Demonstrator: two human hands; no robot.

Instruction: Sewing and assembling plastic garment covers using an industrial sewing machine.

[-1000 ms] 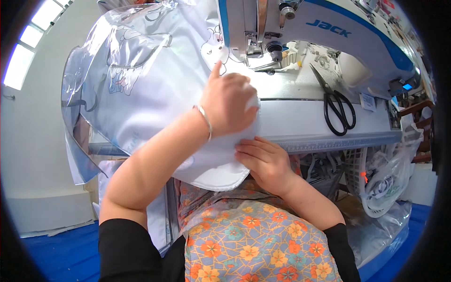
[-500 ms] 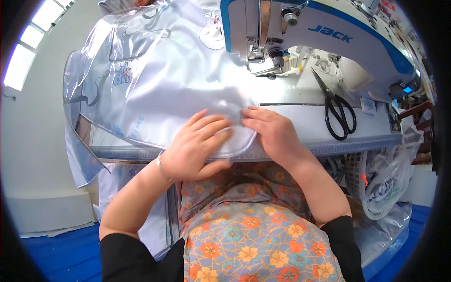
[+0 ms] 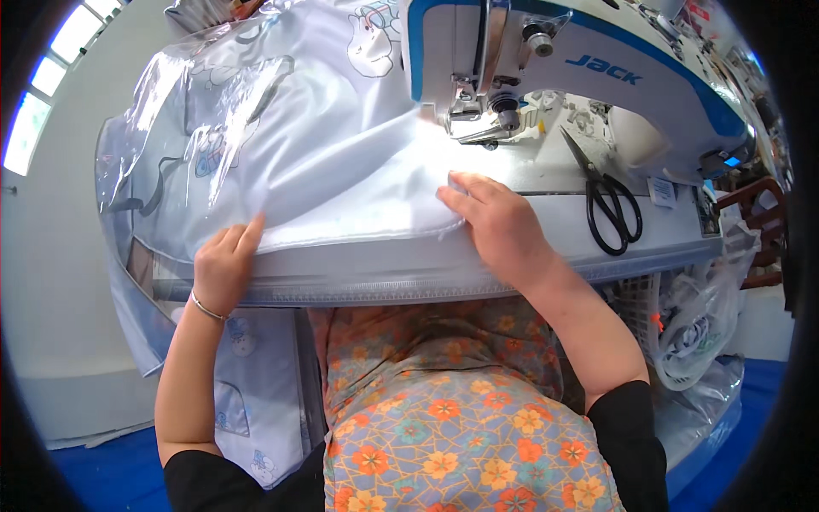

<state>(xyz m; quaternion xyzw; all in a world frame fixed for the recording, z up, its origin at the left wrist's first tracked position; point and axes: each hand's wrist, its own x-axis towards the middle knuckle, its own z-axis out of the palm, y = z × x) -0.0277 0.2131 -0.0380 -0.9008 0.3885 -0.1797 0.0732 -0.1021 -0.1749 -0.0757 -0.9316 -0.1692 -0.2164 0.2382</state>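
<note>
A large piece of white satiny fabric (image 3: 341,192) with bluish cartoon prints lies across the sewing machine table, its near edge finished with a narrow piped seam. My left hand (image 3: 223,266) pinches this near edge at the left, fingers pressed together and the thumb hidden. At the right, my right hand (image 3: 503,229) has the fabric's rounded corner between thumb and fingers. Beyond that hand, the white and blue sewing machine (image 3: 546,55) stands with its presser foot area (image 3: 478,132) beside the far right part of the cloth.
Black-handled scissors (image 3: 612,209) lie on the table right of my right hand. Clear plastic (image 3: 153,111) covers the fabric's left part. A ruler strip (image 3: 409,286) runs along the table's front edge. A white basket (image 3: 674,341) hangs below right; more printed fabric (image 3: 247,375) hangs below left.
My left hand has moved left along the fabric's near edge, away from my right hand. The near edge now lies straighter between my hands. My right hand stays near the corner.
</note>
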